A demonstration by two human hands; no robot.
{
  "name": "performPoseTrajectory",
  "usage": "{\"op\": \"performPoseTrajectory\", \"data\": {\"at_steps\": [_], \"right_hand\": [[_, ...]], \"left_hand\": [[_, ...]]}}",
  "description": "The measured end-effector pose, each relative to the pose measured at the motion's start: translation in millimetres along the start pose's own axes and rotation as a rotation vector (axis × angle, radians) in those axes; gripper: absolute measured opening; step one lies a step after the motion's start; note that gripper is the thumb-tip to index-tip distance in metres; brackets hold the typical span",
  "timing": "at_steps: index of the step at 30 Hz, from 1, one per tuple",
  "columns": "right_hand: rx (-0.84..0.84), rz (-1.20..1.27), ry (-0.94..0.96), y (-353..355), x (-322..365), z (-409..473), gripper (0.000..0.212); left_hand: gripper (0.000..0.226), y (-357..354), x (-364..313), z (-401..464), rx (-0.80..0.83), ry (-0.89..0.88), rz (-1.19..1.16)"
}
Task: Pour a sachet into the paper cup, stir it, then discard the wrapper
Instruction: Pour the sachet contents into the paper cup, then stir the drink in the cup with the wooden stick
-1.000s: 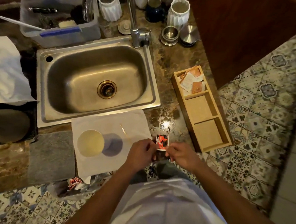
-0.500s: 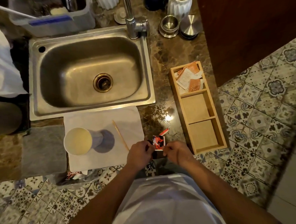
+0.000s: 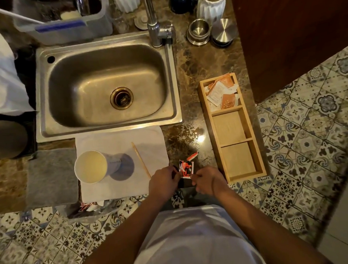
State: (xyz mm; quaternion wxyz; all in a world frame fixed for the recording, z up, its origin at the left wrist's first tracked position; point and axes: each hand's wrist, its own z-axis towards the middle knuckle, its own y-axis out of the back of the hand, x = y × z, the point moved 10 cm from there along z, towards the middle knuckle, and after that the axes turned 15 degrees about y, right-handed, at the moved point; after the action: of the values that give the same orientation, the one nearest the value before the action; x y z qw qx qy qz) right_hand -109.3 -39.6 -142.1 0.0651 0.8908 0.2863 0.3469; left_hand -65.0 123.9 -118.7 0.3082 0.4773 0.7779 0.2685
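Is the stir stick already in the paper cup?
No. The stir stick lies flat on the white napkin, to the right of the paper cup and apart from it.

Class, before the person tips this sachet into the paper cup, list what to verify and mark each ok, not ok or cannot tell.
1. Sachet gripped by left hand and right hand: ok.
2. Top strip torn up, opening clear: cannot tell.
3. Paper cup upright, mouth unobstructed: ok.
4. Sachet above cup: not ok, it is to the cup's right.
5. Wooden stirrer lying beside cup on the paper towel: ok.
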Motion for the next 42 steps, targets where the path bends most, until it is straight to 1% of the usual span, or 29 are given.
{"op": "performPoseTrajectory", "data": {"at_steps": [3,6,10,12,13,15,16,18,21,25,27,29,31,33,35,37,40,42], "right_hand": [[0.002,-0.044,0.005,1.2,2.7,-0.7,0.041],[0.006,-0.149,0.034,3.5,9.0,-2.1,0.043],[0.017,-0.217,0.010,2.8,8.8,-0.7,0.044],[0.003,-0.246,0.016,4.8,14.7,-3.0,0.050],[-0.034,-0.268,0.048,8.7,22.4,-4.3,0.056],[-0.146,-0.307,0.145,20.5,42.5,-7.2,0.062],[-0.189,-0.322,0.194,24.4,53.0,-8.2,0.060],[-0.220,-0.361,0.265,26.1,74.1,-9.5,0.051],[-0.197,-0.420,0.302,20.3,99.4,-10.0,0.037],[-0.132,-0.488,0.357,-1.3,121.8,-7.9,0.029],[-0.096,-0.525,0.374,-16.3,129.5,-7.1,0.031],[-0.058,-0.566,0.380,-33.6,134.5,-7.0,0.041],[-0.051,-0.626,0.393,-49.3,140.3,-7.8,0.051],[-0.070,-0.655,0.394,-59.9,145.3,-9.2,0.054],[-0.081,-0.653,0.385,-69.8,148.7,-9.2,0.053],[-0.084,-0.663,0.378,-80.1,152.2,-9.2,0.051],[-0.103,-0.710,0.363,-92.5,156.5,-9.4,0.048],[-0.128,-0.737,0.351,-96.3,157.8,-9.3,0.044]], "left_hand": [[0.033,1.0,-4.9,-3.0,-0.038,-0.024,0.094],[0.034,2.6,-8.5,-6.4,-0.072,-0.048,0.163],[0.038,6.7,-10.2,-10.4,-0.123,-0.080,0.237],[0.039,8.9,-13.2,-13.6,-0.142,-0.113,0.246],[0.040,12.1,-13.9,-15.4,-0.151,-0.121,0.234],[0.042,21.3,-11.0,-18.7,-0.173,-0.118,0.184],[0.042,26.1,-6.6,-20.1,-0.185,-0.114,0.151],[0.043,36.2,5.6,-24.2,-0.193,-0.107,0.069],[0.045,51.4,30.6,-33.0,-0.179,-0.100,-0.088],[0.063,79.6,79.6,-55.3,-0.237,-0.044,-0.341],[0.072,90.8,103.6,-67.5,-0.273,-0.017,-0.456],[0.078,99.5,127.2,-77.3,-0.313,0.015,-0.564],[0.075,107.6,152.8,-82.2,-0.351,0.076,-0.663],[0.066,116.5,174.1,-84.8,-0.392,0.110,-0.757],[0.062,125.6,192.4,-84.3,-0.415,0.152,-0.822],[0.067,132.5,208.9,-78.8,-0.422,0.192,-0.856],[0.073,146.1,222.5,-68.4,-0.426,0.182,-0.847],[0.069,151.9,226.7,-62.1,-0.403,0.176,-0.847]]}}
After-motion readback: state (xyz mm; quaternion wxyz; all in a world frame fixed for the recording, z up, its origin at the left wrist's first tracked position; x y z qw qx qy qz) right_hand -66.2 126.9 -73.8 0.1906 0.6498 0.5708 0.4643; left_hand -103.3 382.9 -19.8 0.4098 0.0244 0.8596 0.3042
